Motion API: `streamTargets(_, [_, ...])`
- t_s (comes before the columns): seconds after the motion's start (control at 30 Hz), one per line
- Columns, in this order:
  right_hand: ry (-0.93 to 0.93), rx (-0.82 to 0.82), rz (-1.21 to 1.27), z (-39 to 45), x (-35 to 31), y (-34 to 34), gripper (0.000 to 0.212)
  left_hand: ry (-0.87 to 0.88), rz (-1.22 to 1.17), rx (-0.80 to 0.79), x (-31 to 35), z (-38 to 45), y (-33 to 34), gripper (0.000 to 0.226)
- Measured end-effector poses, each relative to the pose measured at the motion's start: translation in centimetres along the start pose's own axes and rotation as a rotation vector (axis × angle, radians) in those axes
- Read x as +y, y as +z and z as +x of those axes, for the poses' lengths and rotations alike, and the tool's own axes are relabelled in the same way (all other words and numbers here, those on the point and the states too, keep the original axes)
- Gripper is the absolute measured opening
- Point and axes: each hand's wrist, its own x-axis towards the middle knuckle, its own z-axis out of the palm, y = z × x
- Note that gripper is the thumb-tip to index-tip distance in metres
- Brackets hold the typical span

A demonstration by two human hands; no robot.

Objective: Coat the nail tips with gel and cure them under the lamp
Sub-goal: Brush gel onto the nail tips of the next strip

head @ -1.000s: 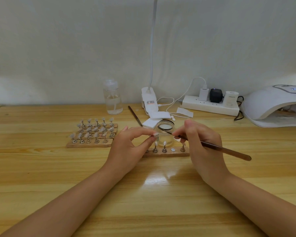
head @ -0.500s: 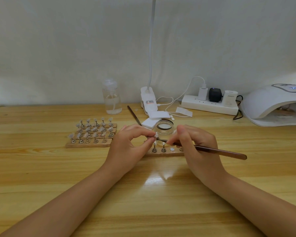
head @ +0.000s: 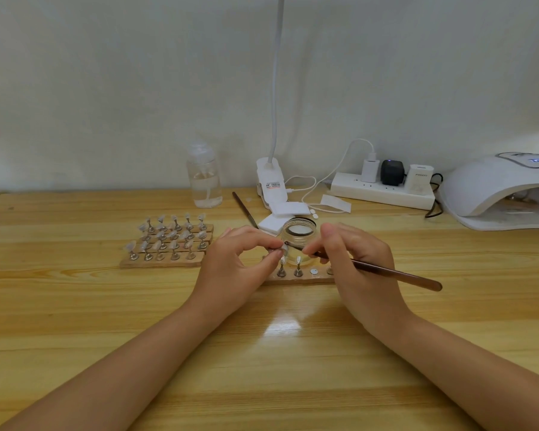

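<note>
My left hand (head: 235, 264) pinches a small nail tip on its stand (head: 281, 252) between thumb and forefinger, just above a wooden holder strip (head: 296, 277). My right hand (head: 360, 262) grips a brown gel brush (head: 386, 272), whose dark tip touches the held nail tip. Behind them stands an open clear gel jar (head: 298, 231). Two more nail tips on metal stands (head: 298, 266) sit in the strip. The white curing lamp (head: 498, 189) stands at the far right.
A wooden board with several nail tips on stands (head: 168, 241) lies left of my hands. Behind are a clear pump bottle (head: 204, 177), a second brush (head: 245, 209), white pads (head: 288, 209), a clip lamp base (head: 269, 178) and a power strip (head: 381, 189).
The brush tip has left the gel jar and come down left onto the nail tip held in my left hand. My left hand stayed almost still.
</note>
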Motion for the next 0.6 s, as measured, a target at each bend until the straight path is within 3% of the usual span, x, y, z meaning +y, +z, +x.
streamTargets(0.2, [-0.027, -0.042, 0.044, -0.38, -0.08, -0.16, 0.038, 0.008, 0.003, 0.012, 0.09, 0.02, -0.05, 0.023])
streamTargets(0.4, [0.024, 0.041, 0.056, -0.04, 0.0, -0.18, 0.036, 0.038, 0.024, 0.002, -0.31, 0.09, -0.06, 0.018])
streamTargets(0.6, [0.018, 0.003, 0.006, -0.01, 0.01, 0.08, 0.032, 0.035, 0.022, -0.004, -0.37, 0.1, -0.08, 0.018])
